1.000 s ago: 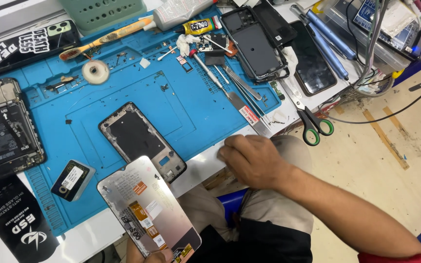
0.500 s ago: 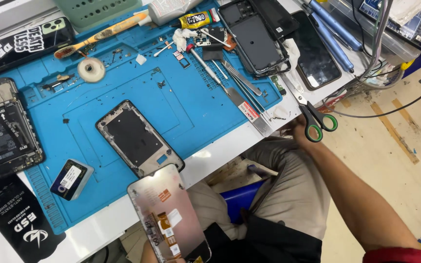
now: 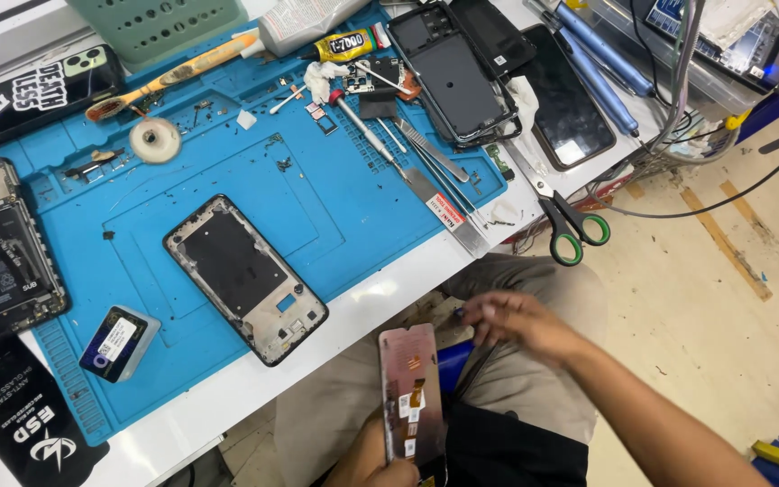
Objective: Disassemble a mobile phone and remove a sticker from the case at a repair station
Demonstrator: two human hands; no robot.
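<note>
Holding the phone screen panel (image 3: 411,388) low in the frame's centre, my left hand (image 3: 380,460) grips its bottom end, long axis running nearly straight up the frame, back side facing me. My right hand (image 3: 516,323) hovers just right of its top, fingers loosely curled, empty, below the blue mat (image 3: 317,198).

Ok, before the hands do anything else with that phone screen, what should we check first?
1. Left hand has hold of the screen panel: ok, gripped at its bottom end.
2. Right hand on the panel: not ok, it is beside the top edge, apart from it.
3. Panel's orange ribbon cable free of fingers: ok.
4. Phone frame lying flat on the blue mat: ok.
5. Right hand holding a tool: cannot tell, fingers are blurred.
6. Scissors out of the way: ok, they sit at the table edge.
</note>
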